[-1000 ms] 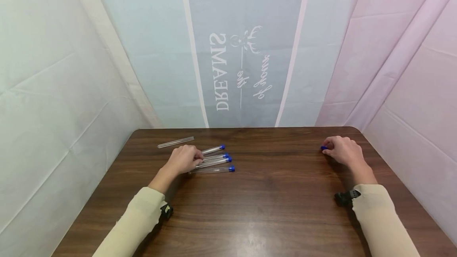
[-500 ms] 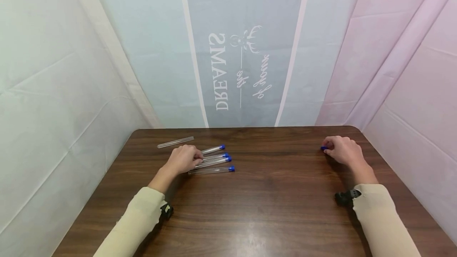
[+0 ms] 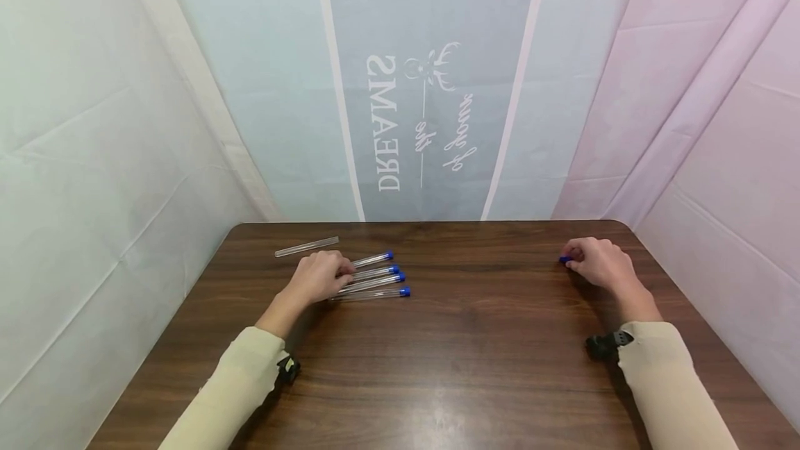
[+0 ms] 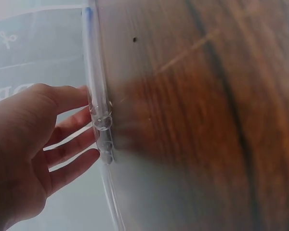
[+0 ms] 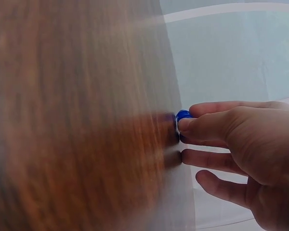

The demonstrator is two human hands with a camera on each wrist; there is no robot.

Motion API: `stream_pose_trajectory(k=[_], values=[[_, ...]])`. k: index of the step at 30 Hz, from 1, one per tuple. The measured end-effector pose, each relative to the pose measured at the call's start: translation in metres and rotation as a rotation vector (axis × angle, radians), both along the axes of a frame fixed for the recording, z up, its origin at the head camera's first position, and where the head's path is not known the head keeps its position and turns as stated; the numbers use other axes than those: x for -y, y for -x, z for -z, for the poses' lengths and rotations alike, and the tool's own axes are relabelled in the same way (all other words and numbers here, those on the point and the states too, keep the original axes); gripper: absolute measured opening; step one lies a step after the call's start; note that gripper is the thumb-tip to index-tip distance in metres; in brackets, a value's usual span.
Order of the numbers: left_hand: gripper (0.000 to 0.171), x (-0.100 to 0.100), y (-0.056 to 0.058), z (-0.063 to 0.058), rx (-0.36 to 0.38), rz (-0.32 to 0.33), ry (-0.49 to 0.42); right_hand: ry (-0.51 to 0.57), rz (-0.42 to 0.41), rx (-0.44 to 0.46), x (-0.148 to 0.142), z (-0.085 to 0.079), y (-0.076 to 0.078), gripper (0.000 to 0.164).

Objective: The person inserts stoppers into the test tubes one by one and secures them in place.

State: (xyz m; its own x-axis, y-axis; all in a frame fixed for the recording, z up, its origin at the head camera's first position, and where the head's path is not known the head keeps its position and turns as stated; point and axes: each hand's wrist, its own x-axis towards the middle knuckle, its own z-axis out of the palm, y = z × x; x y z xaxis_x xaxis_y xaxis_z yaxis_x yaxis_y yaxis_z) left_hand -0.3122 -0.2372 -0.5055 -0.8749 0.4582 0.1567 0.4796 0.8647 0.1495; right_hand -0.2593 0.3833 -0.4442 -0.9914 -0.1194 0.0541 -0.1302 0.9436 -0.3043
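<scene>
My left hand (image 3: 321, 276) reaches over a small group of clear test tubes with blue caps. Its thumb and fingers pinch one test tube (image 3: 375, 274) near the rounded end, and that palm hides the ends of its neighbours. In the left wrist view, several rounded tube ends (image 4: 104, 122) lie right at the fingertips. Far to the right, my right hand (image 3: 600, 262) pinches a small blue cap (image 5: 183, 114) between thumb and forefinger, low at the table surface. The other fingers of that hand spread loosely beside it.
An uncapped clear tube (image 3: 306, 247) lies alone near the back left of the brown wooden table (image 3: 475, 339). The nearest capped tube (image 3: 375, 294) lies slightly apart from the group. Behind the table hangs a pale blue cloth (image 3: 425, 123) with white lettering; white cloth walls stand at both sides.
Both hands stay almost in place. The tubes under the left hand and the blue cap in the right hand show hardly any movement; the whole view shifts slightly.
</scene>
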Motion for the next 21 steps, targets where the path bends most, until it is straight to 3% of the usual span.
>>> stream_pose_trajectory(k=[3, 6, 13, 21], values=[[0.013, -0.013, -0.022, -0.034, -0.008, -0.012, 0.016, 0.0, -0.004, -0.008, 0.0, 0.0, 0.001, 0.011], [0.013, -0.027, -0.049, -0.075, 0.012, -0.034, 0.018, 0.009, -0.005, -0.029, 0.002, -0.002, 0.001, 0.012], [0.012, -0.023, -0.045, -0.084, 0.004, -0.05, 0.004, 0.025, -0.004, -0.091, 0.007, -0.014, 0.001, 0.019], [0.012, -0.014, -0.042, -0.087, -0.03, -0.059, -0.002, 0.01, -0.041, -0.068, 0.008, -0.014, 0.002, 0.021]])
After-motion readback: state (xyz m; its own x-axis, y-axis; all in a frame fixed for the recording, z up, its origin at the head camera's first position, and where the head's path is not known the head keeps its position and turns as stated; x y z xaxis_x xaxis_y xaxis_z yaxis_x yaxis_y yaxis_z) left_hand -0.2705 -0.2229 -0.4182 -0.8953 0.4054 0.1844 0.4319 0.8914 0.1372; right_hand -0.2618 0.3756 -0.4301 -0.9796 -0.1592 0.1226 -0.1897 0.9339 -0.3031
